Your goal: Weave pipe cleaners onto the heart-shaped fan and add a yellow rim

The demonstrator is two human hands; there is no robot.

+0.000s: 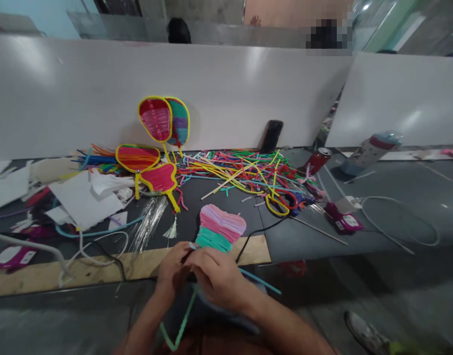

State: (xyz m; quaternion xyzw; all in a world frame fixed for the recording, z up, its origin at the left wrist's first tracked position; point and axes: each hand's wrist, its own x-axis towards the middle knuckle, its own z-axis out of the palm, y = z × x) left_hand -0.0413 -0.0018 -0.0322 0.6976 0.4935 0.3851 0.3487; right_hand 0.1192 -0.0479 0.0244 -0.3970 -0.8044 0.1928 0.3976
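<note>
Lower centre: left hand (pixel 173 268), fingers narrow, pinched at the bottom edge of the striped panel (pixel 222 227). Right hand (pixel 216 273) overlaps it, fingertips also bunched in on that edge; exactly what each fingertip grips is hidden. Panel, pink-lilac over green, sits mid-frame just below centre, sticking up and slightly right from the fingers. Visible long axis runs up-frame, leaning right; bands go across it. Right hand nearer, almost directly under it; left hand off to its lower left. Green strip (pixel 184 323) hangs below the hands, bent.

Surface: dark tabletop (pixel 285 241), wooden board (pixel 145 264) along the near edge. Left side, white papers (pixel 88 199); left of centre, yellow-rimmed fans (pixel 160 178), some upright; centre, tangle of coloured strips (pixel 230 170); then black phone (pixel 272 136) tilted back, scissors (pixel 280 204), red can (pixel 318 160), bottle (pixel 372 152) at right.

Room: white partition (pixel 226 88) across the back, top of a head (pixel 178 31) showing beyond; shoe (pixel 365 331) on floor, lower right.
</note>
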